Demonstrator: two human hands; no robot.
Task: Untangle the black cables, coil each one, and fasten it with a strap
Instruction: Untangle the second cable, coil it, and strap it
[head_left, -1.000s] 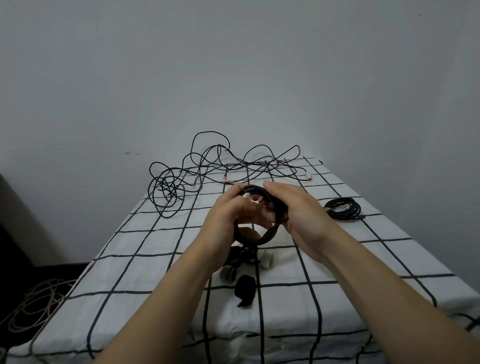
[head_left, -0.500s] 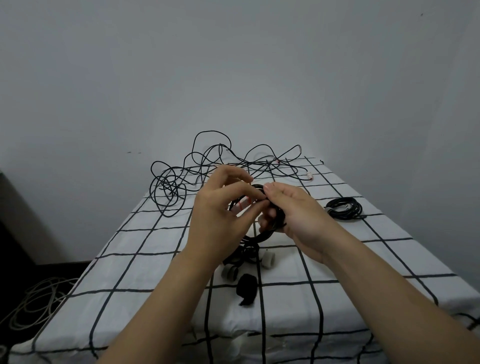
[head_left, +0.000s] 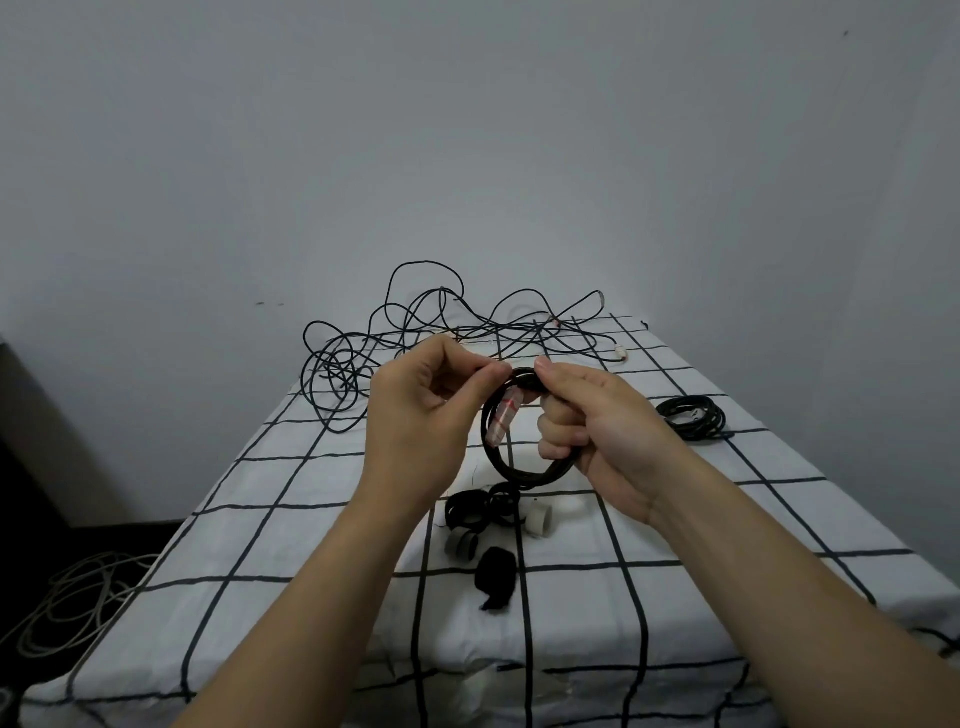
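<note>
I hold a coiled black cable upright above the middle of the table. My right hand grips the coil's right side, fingers curled through the ring, thumb on its top. My left hand pinches the top of the coil beside that thumb; what exactly it pinches is too small to tell. A clear plug with a red mark hangs against the coil's left side. A tangle of black cables lies at the far end of the table. Black straps lie below the coil, one more strap nearer me.
The table has a white cloth with a black grid. A finished black coil lies at the right. Small white and grey rolls sit among the straps. A grey wall stands behind. Pale cables lie on the floor at the left.
My left hand has moved from the coil's left side up to its top and now pinches there beside my right thumb. The clear plug has come into view.
</note>
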